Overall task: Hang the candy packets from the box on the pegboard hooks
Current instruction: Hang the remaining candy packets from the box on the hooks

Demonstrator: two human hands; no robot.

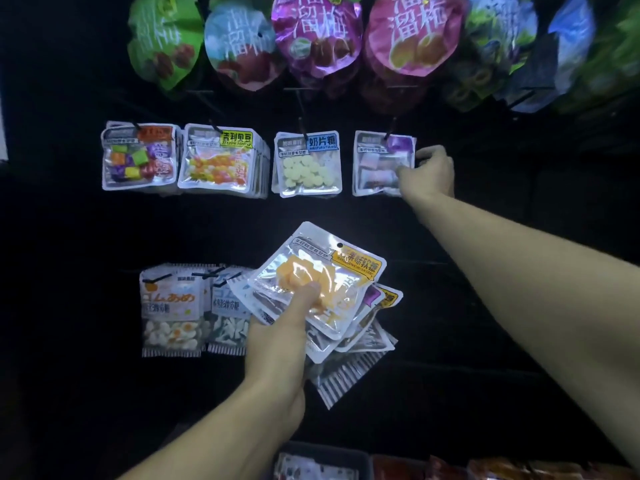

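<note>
Dark pegboard (pixel 346 216) fills the view in front of you, black and dim, with packets glowing off it. Your right hand (pixel 433 171) is up at the middle row, fingers curled round the right edge of the purple-labelled packet (pixel 382 164) — that packet sits on its hook (pixel 390 129), the peg passing through its top. Your left hand (pixel 277 337) is lower and nearer the centre, gripping a fanned stack of packets (pixel 349 344); your thumb presses down on the top one, the yellow-candy packet (pixel 322 278), which lies tilted with its hang hole pointing up and to the right.

Just left of the purple one hangs the milk-tablet packet (pixel 307 164), blue label, pale round pieces showing. Further left — the jelly-bean packets (pixel 221 161), several deep on one peg, and then the cube-candy packet (pixel 138 157) at the end of the row. Below, beside your left hand, the egg-candy packets (pixel 171 306) hang, with another white packet (pixel 225 313) next to them, partly covered by your stack. Along the top, large plum pouches (pixel 315 32) in green, blue, purple and pink hang side by side. Down at the bottom edge, the box (pixel 360 455) shows its dark rim, with a packet inside.
</note>
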